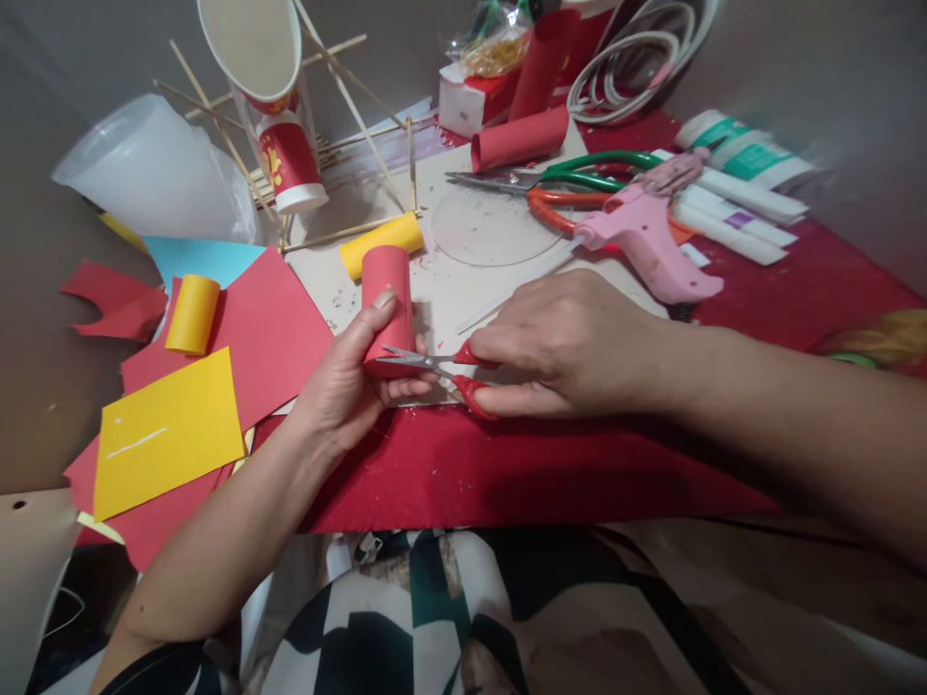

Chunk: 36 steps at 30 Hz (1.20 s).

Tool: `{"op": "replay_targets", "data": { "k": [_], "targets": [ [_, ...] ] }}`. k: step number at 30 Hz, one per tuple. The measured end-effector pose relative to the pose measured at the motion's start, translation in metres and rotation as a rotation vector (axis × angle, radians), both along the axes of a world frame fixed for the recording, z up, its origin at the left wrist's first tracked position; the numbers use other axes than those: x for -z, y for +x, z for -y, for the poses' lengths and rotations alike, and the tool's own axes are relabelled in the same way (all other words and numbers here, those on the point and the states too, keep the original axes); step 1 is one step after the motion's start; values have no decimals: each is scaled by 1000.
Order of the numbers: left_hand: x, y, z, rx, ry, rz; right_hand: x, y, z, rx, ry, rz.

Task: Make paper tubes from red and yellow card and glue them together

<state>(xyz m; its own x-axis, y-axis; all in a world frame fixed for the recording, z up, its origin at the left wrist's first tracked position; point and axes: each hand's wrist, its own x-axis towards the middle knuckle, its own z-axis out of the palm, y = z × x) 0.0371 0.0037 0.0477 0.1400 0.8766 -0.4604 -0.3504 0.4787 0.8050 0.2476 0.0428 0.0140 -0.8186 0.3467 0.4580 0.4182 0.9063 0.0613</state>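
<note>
My left hand (354, 362) is wrapped round a red paper tube (387, 275), its thumb pressed on the side. My right hand (565, 343) holds small scissors (470, 365) with red handles, a finger and the thumb at the loops. The scissor blades are parted at the tube's near end, around its lower rim; whether they bite into the paper I cannot tell. Just behind the tube, a yellow paper tube (380, 243) lies on a pale board (319, 275).
Red and yellow paper sheets (170, 434) are stacked at left, with another yellow tube (192, 314). A pink glue gun (644, 232) and large shears (557, 183) lie at right. Behind stand paper cups (279, 154), a stick frame (348, 232) and a coiled white cable (637, 63).
</note>
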Motion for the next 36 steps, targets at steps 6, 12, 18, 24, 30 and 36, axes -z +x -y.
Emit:
{"op": "replay_targets", "data": {
  "k": [6, 12, 18, 24, 30, 36],
  "targets": [
    [1, -1, -1, 8, -11, -10, -1, 0, 1, 4, -16, 29],
    [3, -1, -2, 9, -4, -23, -4, 1, 0, 0, -33, 73],
    [4, -1, -2, 9, 14, -40, -7, 3, -2, -34, -37, 77],
    [6, -2, -3, -2, 19, -67, -7, 4, -3, -42, -52, 55],
    [9, -3, -4, -19, 29, -83, -5, 3, -3, -51, -54, 50],
    [8, -4, -4, 3, 5, -72, -7, 4, -4, -54, -101, 57]
  ]
}}
